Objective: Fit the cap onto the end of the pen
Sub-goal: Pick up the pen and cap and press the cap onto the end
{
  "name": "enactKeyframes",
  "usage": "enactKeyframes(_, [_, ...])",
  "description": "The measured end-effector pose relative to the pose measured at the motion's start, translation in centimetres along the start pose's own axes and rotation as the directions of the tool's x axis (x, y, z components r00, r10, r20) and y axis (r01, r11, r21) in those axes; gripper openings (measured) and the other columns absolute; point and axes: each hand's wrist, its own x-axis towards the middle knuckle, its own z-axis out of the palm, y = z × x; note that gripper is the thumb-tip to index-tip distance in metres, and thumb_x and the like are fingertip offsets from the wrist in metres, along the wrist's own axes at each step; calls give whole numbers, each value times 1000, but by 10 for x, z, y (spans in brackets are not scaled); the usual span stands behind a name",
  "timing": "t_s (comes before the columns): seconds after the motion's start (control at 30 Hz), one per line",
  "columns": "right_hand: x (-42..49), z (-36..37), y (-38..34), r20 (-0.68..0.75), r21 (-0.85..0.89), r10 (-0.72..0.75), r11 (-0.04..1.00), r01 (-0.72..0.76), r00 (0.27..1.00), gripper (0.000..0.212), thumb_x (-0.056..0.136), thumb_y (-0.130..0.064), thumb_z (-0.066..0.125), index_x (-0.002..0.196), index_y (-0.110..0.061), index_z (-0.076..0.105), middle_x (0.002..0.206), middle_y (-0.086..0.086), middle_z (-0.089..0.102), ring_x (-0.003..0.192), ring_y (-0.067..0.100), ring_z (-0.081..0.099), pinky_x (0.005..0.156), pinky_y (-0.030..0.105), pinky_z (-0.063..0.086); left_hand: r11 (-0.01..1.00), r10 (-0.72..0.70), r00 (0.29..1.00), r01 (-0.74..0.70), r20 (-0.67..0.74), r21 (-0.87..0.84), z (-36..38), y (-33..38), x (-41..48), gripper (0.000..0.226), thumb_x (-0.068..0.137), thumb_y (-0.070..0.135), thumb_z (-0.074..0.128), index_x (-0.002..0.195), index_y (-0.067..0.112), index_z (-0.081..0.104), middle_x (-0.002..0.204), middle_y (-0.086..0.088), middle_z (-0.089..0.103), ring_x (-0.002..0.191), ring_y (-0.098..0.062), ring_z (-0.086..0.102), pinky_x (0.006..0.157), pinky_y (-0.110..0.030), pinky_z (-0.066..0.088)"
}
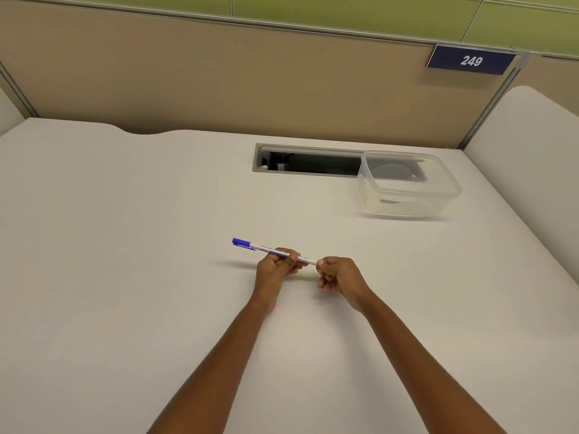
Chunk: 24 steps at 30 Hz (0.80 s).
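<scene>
just left of the frame's centre, the blue cap (241, 242) sits on the left end of the pen (268, 248), above the table (125, 277). the left hand (275, 266) pinches the barrel's middle, fingers curled. the right hand (336, 274), fingers curled, pinches the pen's right end. a clear container (407, 205) stands upper right.

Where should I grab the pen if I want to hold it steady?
Grip the pen round the middle of its white barrel, coming from the near side, as the left hand does. It is long, thin and nearly level, so a middle grip balances it and leaves the blue cap end clear.
</scene>
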Motion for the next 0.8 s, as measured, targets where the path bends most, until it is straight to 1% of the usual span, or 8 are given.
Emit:
enactKeyframes(0.07, [-1,-1,0,46,79,66,994,-70,997,34,93,-8,40,61,-10,51,54,1,37,40,9,54,40,15,41,1000,-2,1000,1,5,17,0,0,0,14,87,5,54,79,13,60,64,8,73,64,-3,67,62,-13,51])
enactKeyframes(0.13, [-2,1,0,45,106,77,991,-81,996,34,95,-12,39,64,-10,52,54,1,42,41,9,57,41,16,44,1000,-1,1000,1,-4,21,1,0,0,12,87,5,54,79,13,60,63,9,73,63,-2,66,61,-13,51])
enactKeyframes(0.23, [-3,6,5,-54,-70,-61,996,57,997,32,97,-16,39,70,-13,57,58,3,53,49,10,58,51,18,49,1000,-7,1000,7,-21,-4,1,0,0,10,87,8,55,80,12,61,63,8,73,63,-3,66,61,-14,52])
enactKeyframes(0.33, [-7,5,11,-122,-287,-246,936,203,962,19,94,-13,43,84,-14,59,64,1,59,61,14,58,61,17,48,1000,-14,999,13,-32,-28,1,1,0,10,88,9,54,81,12,61,63,7,73,64,-4,67,61,-14,52])
enactKeyframes(0.43, [-8,4,16,-114,-472,-380,834,287,918,14,91,-9,47,95,-10,60,72,3,60,70,18,57,69,26,45,999,-14,999,13,-39,-35,2,1,-1,12,89,8,53,82,12,61,63,7,73,64,-5,67,61,-15,53])
enactKeyframes(0.53, [-8,4,18,-84,-646,-481,693,320,873,15,92,-12,46,97,-6,59,85,9,62,77,24,57,71,32,43,999,-16,999,15,-39,-38,2,2,-2,13,89,8,52,81,11,61,62,7,73,64,-5,67,61,-14,53])
enactKeyframes(0.67, [-10,5,15,-66,-667,-536,651,362,842,19,94,-16,46,96,-4,59,89,14,62,78,28,58,74,39,47,999,-17,1000,16,-22,-49,2,3,-3,12,89,9,51,82,11,61,64,7,73,66,-5,67,62,-15,52])
enactKeyframes(0.8, [-7,5,10,-52,-650,-513,668,361,857,18,93,-15,47,89,-3,60,81,15,58,74,28,53,69,35,41,998,-23,1000,22,-16,-65,0,3,-3,13,90,8,51,82,11,60,64,7,72,66,-4,67,62,-14,52])
